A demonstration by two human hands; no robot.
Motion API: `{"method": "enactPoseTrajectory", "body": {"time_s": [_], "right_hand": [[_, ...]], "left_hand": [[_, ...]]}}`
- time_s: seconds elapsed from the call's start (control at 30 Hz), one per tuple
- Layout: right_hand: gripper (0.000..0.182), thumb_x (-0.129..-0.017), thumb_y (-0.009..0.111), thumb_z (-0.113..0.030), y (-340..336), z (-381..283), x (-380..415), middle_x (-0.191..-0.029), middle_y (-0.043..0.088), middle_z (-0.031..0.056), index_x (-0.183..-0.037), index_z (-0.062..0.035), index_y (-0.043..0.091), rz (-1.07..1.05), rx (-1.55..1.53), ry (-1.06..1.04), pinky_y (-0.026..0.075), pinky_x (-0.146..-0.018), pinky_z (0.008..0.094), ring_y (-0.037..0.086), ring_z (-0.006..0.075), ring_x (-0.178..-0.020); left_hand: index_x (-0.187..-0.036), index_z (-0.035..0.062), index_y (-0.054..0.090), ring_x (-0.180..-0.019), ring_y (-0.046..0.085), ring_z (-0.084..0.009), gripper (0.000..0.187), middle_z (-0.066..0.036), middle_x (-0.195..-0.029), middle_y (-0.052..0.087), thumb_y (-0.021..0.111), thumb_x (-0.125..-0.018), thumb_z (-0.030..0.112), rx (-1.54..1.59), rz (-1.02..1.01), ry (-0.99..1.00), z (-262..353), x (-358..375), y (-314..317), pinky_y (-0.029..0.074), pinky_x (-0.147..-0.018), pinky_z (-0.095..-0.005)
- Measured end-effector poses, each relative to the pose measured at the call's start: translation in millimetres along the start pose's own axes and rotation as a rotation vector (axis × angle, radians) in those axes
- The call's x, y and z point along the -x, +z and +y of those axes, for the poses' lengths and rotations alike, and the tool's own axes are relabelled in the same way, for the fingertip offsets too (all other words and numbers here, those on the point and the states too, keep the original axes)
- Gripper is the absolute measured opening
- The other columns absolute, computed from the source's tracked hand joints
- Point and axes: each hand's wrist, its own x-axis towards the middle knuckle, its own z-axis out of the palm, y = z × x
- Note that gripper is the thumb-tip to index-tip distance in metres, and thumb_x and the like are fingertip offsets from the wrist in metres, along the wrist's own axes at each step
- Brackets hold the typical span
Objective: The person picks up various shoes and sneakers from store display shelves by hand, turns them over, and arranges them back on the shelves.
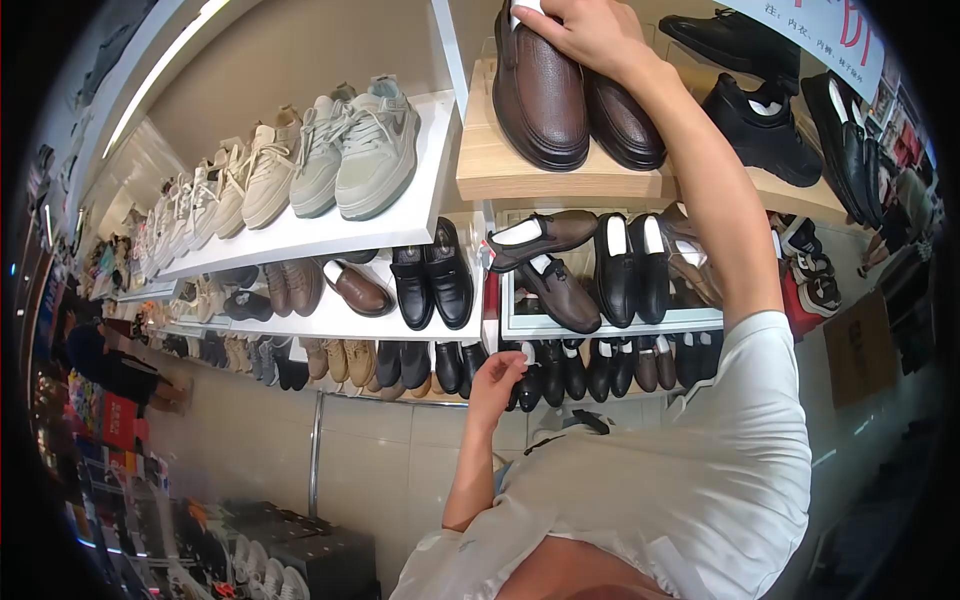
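Observation:
At the top, my right hand (592,35) reaches over a brown leather loafer (545,95) on a wooden shelf (570,185). Its fingers are bent over the shoe's opening, where a white insert shows; the frame's edge cuts off part of the grip. The matching brown shoe (625,120) sits just to the right, partly under my wrist. Lower down, my left hand (497,382) is raised in front of the lower shoe racks with curled fingers. Something small and white shows at its fingertips, too small to name.
Pale sneakers (375,150) line a white shelf at left. Black loafers (432,275) and brown shoes (560,295) fill the shelves below. Black shoes (765,125) and a printed sign (830,40) are at upper right. A person (110,360) stands far left; dark boxes (300,545) sit lower left.

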Motion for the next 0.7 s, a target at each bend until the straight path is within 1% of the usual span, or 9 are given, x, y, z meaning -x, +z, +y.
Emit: {"method": "enactPoseTrajectory", "body": {"time_s": [0.2, 0.23, 0.27, 0.33, 0.37, 0.43, 0.47, 0.57, 0.7], "right_hand": [[0.048, -0.097, 0.051, -0.044, -20, -20, 6, -0.069, 0.063, 0.0191, -0.071, -0.0066, 0.066, 0.146, -0.087, 0.074, 0.051, -0.065, 0.0456, 0.064, 0.0397, -0.068], [0.036, -0.091, 0.062, -0.04, -38, -32, 5, -0.089, 0.068, 0.0227, -0.1, -0.0063, 0.07, -0.072, 0.049, 0.198, 0.053, -0.079, 0.0422, 0.067, 0.0391, -0.087], [0.036, -0.091, 0.062, -0.04, -43, -42, 13, -0.089, 0.068, 0.0227, -0.1, -0.0063, 0.07, -0.068, 0.064, 0.201, 0.053, -0.079, 0.0422, 0.067, 0.0391, -0.087], [0.027, -0.088, 0.067, -0.033, -47, -58, 29, -0.071, 0.063, 0.0069, -0.073, -0.0103, 0.065, 0.168, 0.248, 0.027, 0.048, -0.057, 0.0395, 0.063, 0.0278, -0.067], [0.041, -0.088, 0.067, -0.037, -44, -66, 32, -0.054, 0.053, 0.0045, -0.057, -0.012, 0.056, 0.461, 0.202, -0.206, 0.041, -0.046, 0.0398, 0.058, 0.0261, -0.053], [0.036, -0.085, 0.072, -0.033, -55, -103, 51, -0.056, 0.053, 0.004, -0.061, -0.0115, 0.056, 0.484, 0.169, -0.316, 0.041, -0.048, 0.0359, 0.056, 0.0249, -0.054], [0.035, -0.083, 0.074, -0.032, -61, -123, 60, -0.056, 0.052, 0.0033, -0.061, -0.0114, 0.056, 0.474, 0.138, -0.374, 0.04, -0.049, 0.035, 0.054, 0.0242, -0.052], [0.034, -0.078, 0.078, -0.03, -69, -186, 92, -0.057, 0.048, 0.0013, -0.061, -0.0113, 0.055, 0.343, -0.016, -0.434, 0.037, -0.049, 0.0327, 0.048, 0.0205, -0.05], [0.033, -0.074, 0.079, -0.03, -46, -253, 129, -0.058, 0.045, 0.0, -0.061, -0.0113, 0.054, 0.181, -0.237, -0.382, 0.036, -0.05, 0.0309, 0.046, 0.0186, -0.052]], "left_hand": [[-0.119, -0.0027, 0.059, -0.107, 0.064, -0.0238, 0.03, -0.015, -0.119, 0.065, 0.054, -0.101, 0.022, 0.054, -0.212, 0.206, 90, 4, -32, 0.05, -0.095, -0.0359], [-0.125, -0.0029, 0.054, -0.113, 0.062, -0.0264, 0.041, -0.017, -0.125, 0.062, 0.055, -0.101, 0.031, 0.078, -0.281, 0.245, 102, 3, -41, 0.048, -0.099, -0.0398], [-0.125, -0.0029, 0.054, -0.113, 0.062, -0.0264, 0.041, -0.017, -0.125, 0.062, 0.055, -0.101, 0.031, 0.081, -0.295, 0.249, 113, 0, -45, 0.048, -0.099, -0.0398], [-0.135, -0.0032, 0.047, -0.124, 0.055, -0.0288, 0.067, -0.019, -0.135, 0.054, 0.058, -0.096, 0.05, 0.216, -0.447, 0.49, 134, -9, -47, 0.042, -0.106, -0.0443], [-0.135, -0.0032, 0.047, -0.124, 0.055, -0.0288, 0.067, -0.019, -0.135, 0.054, 0.058, -0.096, 0.05, 0.222, -0.461, 0.494, 147, -12, -45, 0.042, -0.106, -0.0443], [-0.144, -0.0033, 0.037, -0.134, 0.045, -0.0301, 0.101, -0.019, -0.146, 0.044, 0.061, -0.081, 0.072, 0.319, -0.523, 0.635, 170, -16, -39, 0.035, -0.111, -0.0463], [-0.144, -0.0033, 0.037, -0.134, 0.045, -0.0301, 0.101, -0.019, -0.146, 0.044, 0.061, -0.081, 0.072, 0.326, -0.526, 0.638, 177, -18, -40, 0.035, -0.111, -0.0463], [-0.152, 0.0017, 0.024, -0.142, 0.034, -0.0273, 0.132, -0.015, -0.155, 0.032, 0.063, -0.059, 0.087, 0.621, -0.718, 0.46, 197, -2, -52, 0.027, -0.118, -0.0446], [-0.154, 0.006, 0.023, -0.14, 0.036, -0.0287, 0.115, -0.013, -0.155, 0.032, 0.055, -0.071, 0.08, 0.923, -0.643, 0.499, 144, 8, -85, 0.029, -0.117, -0.0458]]}}
